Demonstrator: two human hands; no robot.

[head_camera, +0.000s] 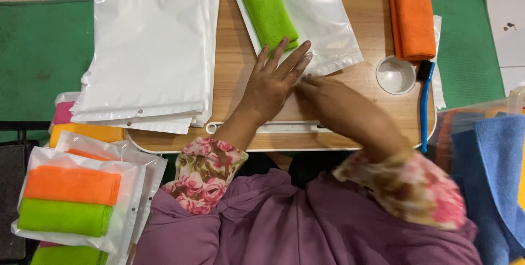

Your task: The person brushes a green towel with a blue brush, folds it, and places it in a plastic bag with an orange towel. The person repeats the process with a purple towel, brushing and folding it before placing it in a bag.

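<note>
The folded green cloth [266,7] in the clear plastic bag [314,16] lies long from 11 to 5 o'clock, at 12 o'clock from the flat, open left hand [272,84], nearer than the right hand [328,98], maybe pinching the bag's edge.

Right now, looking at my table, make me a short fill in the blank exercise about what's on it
1. The left hand rests flat on the open end of a clear pouch that holds a folded ____ cloth.
2. The folded cloth lying loose at the table's far right corner is ____.
3. The brush beside the small white cup has a ____ handle.
4. The stack of empty pouches lies to the ____ of the left hand.

Missing words: green; orange; blue; left
</note>
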